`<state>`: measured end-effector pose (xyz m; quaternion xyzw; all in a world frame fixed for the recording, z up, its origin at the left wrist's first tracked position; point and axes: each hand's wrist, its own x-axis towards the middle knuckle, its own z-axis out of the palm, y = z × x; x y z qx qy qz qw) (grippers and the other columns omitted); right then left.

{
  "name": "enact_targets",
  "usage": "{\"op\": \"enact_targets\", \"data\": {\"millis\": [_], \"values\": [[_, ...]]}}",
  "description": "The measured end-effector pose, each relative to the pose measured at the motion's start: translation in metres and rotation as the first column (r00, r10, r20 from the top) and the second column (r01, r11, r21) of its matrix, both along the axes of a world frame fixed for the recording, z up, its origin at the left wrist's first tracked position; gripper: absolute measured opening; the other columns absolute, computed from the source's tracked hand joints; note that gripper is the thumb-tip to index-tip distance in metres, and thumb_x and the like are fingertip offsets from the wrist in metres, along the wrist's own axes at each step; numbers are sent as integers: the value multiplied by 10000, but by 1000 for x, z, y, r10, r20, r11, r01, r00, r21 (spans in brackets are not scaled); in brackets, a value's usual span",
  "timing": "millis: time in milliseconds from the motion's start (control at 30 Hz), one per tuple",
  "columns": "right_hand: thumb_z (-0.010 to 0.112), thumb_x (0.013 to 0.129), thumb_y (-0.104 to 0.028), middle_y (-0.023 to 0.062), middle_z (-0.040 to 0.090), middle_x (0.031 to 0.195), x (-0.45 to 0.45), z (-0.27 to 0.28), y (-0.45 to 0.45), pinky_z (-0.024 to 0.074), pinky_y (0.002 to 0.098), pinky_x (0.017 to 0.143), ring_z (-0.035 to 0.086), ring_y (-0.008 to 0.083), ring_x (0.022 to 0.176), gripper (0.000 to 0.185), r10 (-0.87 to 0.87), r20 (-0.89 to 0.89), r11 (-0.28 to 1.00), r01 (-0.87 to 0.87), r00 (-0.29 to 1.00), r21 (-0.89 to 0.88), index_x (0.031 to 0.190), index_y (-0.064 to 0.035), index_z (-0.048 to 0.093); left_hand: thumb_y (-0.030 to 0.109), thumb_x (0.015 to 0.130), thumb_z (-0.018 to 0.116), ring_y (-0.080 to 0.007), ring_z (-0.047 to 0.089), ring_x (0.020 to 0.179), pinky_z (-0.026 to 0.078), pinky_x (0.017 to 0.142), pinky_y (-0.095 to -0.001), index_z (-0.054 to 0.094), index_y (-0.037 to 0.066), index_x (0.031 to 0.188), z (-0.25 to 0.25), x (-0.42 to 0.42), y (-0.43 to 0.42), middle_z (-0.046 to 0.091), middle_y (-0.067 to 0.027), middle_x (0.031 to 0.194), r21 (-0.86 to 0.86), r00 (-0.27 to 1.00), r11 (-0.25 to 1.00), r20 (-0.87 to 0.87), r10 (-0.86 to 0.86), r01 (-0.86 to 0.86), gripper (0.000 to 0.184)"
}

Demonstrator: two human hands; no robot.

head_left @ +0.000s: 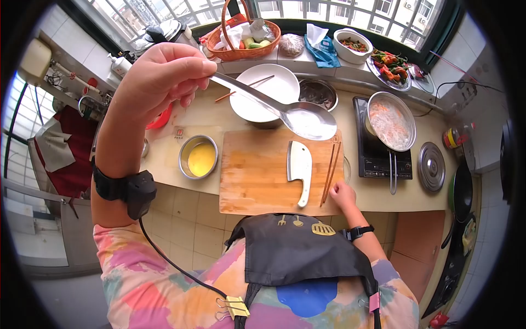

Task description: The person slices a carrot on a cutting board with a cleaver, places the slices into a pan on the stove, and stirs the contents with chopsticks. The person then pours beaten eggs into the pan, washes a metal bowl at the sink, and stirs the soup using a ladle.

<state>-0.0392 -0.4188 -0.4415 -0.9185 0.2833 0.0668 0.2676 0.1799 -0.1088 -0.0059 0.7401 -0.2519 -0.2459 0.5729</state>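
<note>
My left hand [170,77] is raised close to the camera, its fingers closed on the handle of a large metal spoon [309,120]. The spoon's bowl is over the far edge of a wooden cutting board [249,170]. On the board lie a white-handled cleaver [299,170] and a pair of wooden chopsticks [331,172]. My right hand [343,196] rests curled at the board's right edge, just beside the chopsticks; nothing shows in its fingers. Left of the board stands a metal bowl of yellow liquid, like beaten egg [201,159].
Behind the board are a large white bowl [255,90] and a metal bowl [323,90]. To the right, a pan with noodle-like food [392,118] sits on an induction cooker [370,159], with a lid [432,167] alongside. A basket [241,52] and pepper plate [392,71] line the sill.
</note>
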Motion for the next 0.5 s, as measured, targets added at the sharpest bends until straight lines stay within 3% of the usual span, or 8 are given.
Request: {"op": "enact_targets", "data": {"millis": [33,200,233,300,500], "values": [[602,728,-265,116,628,691,0,0,0,481,402,614,611,303,680,181,12,2,1000,-12,1000,-1,684,-90,587,155,793,673,-21,426,446,394,437,-198,631,20,756,5,0,8,583,-22,644,-7,999,1000,-28,-24,24,147],[602,732,-277,115,627,692,4,0,2,475,395,607,606,304,674,194,-17,-65,1000,16,998,-16,687,-89,580,156,826,615,-42,407,407,376,389,-201,592,31,726,28,-7,35,419,37,491,-6,989,991,60,-133,134,162],[599,733,-277,117,626,692,1,4,5,473,395,604,604,305,674,197,-7,75,998,12,997,-59,684,-88,577,156,826,615,-42,407,407,376,389,-201,592,31,726,32,-10,39,419,37,491,-7,990,992,57,-128,128,162],[599,731,-273,122,623,687,4,9,5,469,396,593,603,310,668,196,-21,-24,1000,21,999,-14,677,-86,575,160,831,600,-44,400,402,380,391,-203,586,30,721,41,-13,45,420,36,495,-43,969,977,148,-199,207,171],[600,722,-263,129,623,682,0,3,7,467,401,579,603,317,656,192,-50,6,999,50,999,-4,674,-78,577,199,825,589,-35,353,385,267,331,-178,446,82,593,57,-29,52,410,23,489,-34,949,974,238,-208,223,297]]}}
